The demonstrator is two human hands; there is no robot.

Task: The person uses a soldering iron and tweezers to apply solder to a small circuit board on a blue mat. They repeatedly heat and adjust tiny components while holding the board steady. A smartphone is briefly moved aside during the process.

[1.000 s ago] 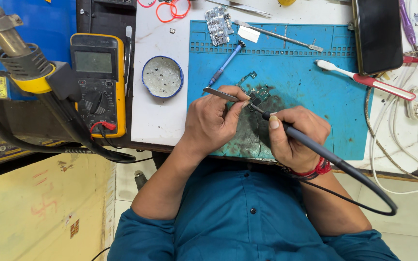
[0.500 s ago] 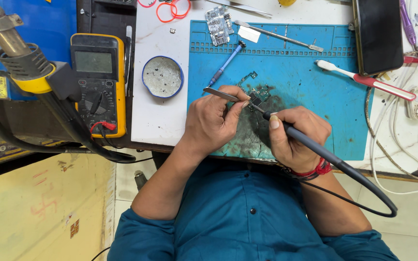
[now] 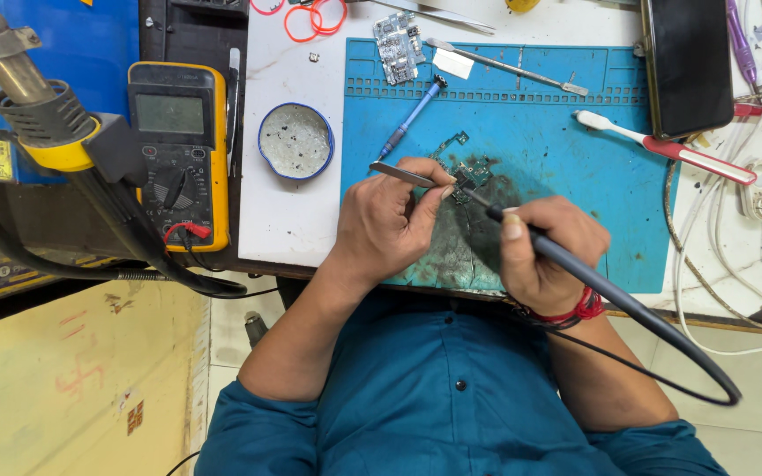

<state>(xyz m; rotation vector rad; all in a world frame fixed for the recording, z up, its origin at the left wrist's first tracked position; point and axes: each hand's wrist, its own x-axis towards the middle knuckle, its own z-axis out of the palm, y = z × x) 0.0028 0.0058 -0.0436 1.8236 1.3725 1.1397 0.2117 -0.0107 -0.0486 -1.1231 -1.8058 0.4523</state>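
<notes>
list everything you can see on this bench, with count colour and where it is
work mat: 1, blue, bench centre
circuit board: 1, dark green, on the mat by both hands
tweezers: 1, silver, in left hand
soldering iron: 1, black, in right hand, tip at the board
multimeter: 1, yellow and black, left of the bench
round tin: 1, blue rim, grey inside, left of the mat
screwdriver: 1, blue, mat's upper left
toothbrush: 1, white and red, mat's right edge
phone: 1, black, top right
rubber bands: several, red, top edge
left hand: 1
right hand: 1
</notes>
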